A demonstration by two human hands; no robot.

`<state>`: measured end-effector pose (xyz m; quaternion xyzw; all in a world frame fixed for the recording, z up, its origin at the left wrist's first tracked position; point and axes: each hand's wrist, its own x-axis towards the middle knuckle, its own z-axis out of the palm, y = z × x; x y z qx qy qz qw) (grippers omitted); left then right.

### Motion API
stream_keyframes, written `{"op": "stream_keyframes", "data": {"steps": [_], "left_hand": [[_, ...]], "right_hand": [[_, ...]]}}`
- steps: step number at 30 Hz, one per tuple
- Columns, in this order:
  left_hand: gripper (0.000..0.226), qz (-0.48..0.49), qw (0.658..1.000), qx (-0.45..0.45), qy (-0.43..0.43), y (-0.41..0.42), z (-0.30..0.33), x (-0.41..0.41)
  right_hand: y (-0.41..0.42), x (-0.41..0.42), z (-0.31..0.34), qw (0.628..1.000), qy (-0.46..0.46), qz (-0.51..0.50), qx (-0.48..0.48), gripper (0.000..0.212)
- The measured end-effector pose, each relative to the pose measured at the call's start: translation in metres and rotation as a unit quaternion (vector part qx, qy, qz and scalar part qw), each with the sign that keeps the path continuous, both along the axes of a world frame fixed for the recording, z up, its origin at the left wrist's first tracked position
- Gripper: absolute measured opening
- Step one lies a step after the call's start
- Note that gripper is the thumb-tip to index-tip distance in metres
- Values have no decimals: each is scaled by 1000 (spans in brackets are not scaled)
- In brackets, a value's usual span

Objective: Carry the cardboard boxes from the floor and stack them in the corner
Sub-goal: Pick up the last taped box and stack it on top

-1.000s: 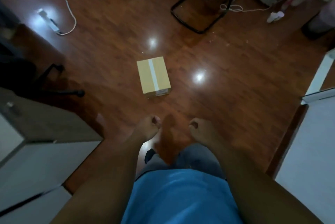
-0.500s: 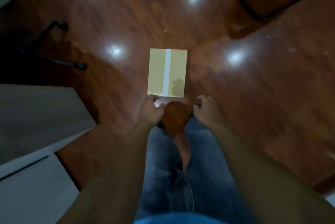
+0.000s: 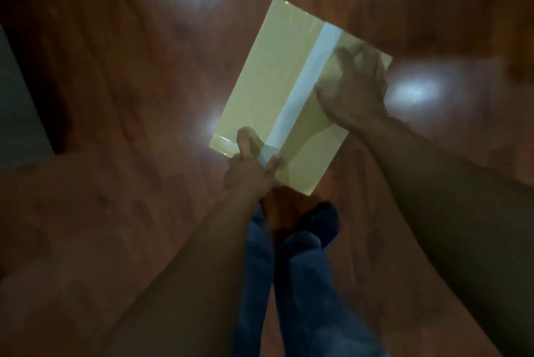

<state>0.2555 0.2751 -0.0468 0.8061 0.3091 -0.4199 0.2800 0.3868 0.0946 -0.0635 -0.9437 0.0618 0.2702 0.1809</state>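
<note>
A tan cardboard box (image 3: 277, 82) with a pale tape strip along its top fills the middle of the head view, turned at an angle over the wooden floor. My left hand (image 3: 250, 167) grips its near short edge, thumb on top beside the tape. My right hand (image 3: 354, 88) is spread over the box's right side, fingers curling over the far right edge. Both hands touch the box. The frame is blurred, so I cannot tell whether the box rests on the floor or is lifted.
Glossy reddish wooden floor (image 3: 121, 96) with bright light reflections surrounds the box. A grey furniture edge (image 3: 17, 102) shows at the far left. My legs in blue jeans (image 3: 289, 284) stand just below the box.
The view dropped down close to the box. Both hands went from hanging short of the box to taking hold of it, and the box now sits turned at an angle.
</note>
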Motion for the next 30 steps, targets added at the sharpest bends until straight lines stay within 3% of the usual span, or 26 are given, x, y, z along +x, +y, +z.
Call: {"op": "stream_keyframes", "data": {"steps": [2,5,11,16,20,25,30], "left_hand": [[82,48,997,-20,-57,4,-3,-6],[85,46,994,-54,-79,17,-3,1],[88,8,985,-64,-160,50,5,50],[106,9,992,-96,-80,47,6,53],[99,9,993,-61,-100,49,18,55],[93,-16,993,-53,-108,69,78,46],[80,6,987,-28,-157,78,192,26]], "right_hand": [[-4,10,-12,999,10,23,-22,83],[-12,17,-11,998,5,43,-54,87],[-27,-6,8,995,66,-69,-21,87],[-27,-26,10,987,138,-72,32,97],[-14,-30,28,980,122,-155,19,82],[-4,-44,104,976,88,-195,27,77],[8,-65,210,976,63,-202,42,72]]}}
